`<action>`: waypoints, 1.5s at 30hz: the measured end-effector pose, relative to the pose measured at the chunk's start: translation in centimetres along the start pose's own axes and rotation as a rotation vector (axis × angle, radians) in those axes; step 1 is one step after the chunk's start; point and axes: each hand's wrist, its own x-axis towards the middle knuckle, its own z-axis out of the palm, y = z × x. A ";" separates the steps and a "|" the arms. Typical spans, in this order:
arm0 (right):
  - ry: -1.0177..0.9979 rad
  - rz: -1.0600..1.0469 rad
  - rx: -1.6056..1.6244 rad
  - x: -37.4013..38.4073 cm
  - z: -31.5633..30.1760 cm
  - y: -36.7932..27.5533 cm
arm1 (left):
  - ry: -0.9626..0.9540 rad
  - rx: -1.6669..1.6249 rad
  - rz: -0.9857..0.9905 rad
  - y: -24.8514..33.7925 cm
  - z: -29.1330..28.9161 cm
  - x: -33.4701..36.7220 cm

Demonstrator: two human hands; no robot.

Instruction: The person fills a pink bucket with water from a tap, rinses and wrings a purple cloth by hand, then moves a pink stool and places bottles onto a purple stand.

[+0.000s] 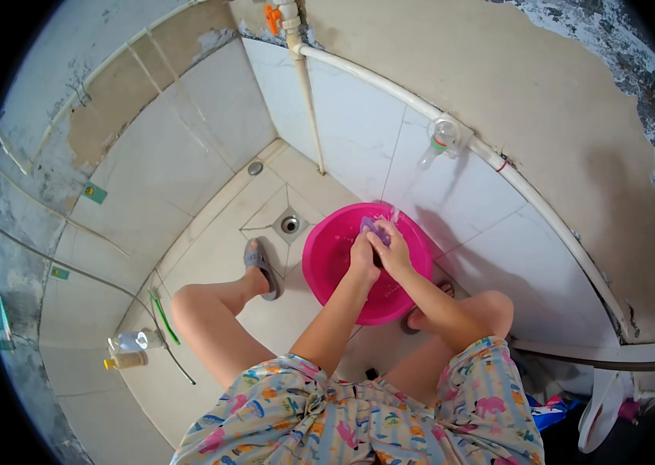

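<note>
Head view: we hold both hands over a pink plastic basin (323, 263) on the tiled floor (282, 323), with a bunched purple cloth (374, 228) pressed between them. The cloth sits above the basin's far half, inside its rim. Our left hand (363, 254) has its fingers curled closed on the cloth from the left; our right hand (394, 250) closes over it from the right, fingers bent inward. Some fingertips are hidden, so we cannot tell how firmly each hand squeezes.

Just beyond the right hand, a pale streak that looks like running water (395, 212) drops below the wall tap (436, 147). If it is water, we judge that a slick cloth could slip from our fingers when the two hands pull unevenly. Water striking our knuckles could also splash over the rim onto the tiles. How full the basin stands is hard to tell; should the flow run on unwatched, it could overflow.

Our forearms reach across the near rim, so leaning on it might tip the basin. Wet tiles near the floor drain (290, 225) could make the grey slipper (270, 273) slide under our left foot.
</note>
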 end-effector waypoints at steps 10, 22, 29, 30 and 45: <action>0.012 0.239 0.132 0.5 1.1 1.6 | 0.632 0.343 -0.182 -0.8 0.5 1.1; -0.120 0.180 -0.182 1.3 -0.5 4.8 | 0.597 0.717 0.217 -2.2 -1.7 0.8; -0.127 0.160 -0.257 2.7 -3.7 3.3 | 0.729 0.525 0.230 -2.6 -3.2 -0.1; -0.149 0.244 -0.087 3.1 -4.3 3.0 | 0.811 0.590 0.262 -2.6 -3.7 -0.3; -0.135 0.358 0.231 2.8 -8.0 -0.2 | 0.428 -0.037 0.265 0.0 -1.2 -0.9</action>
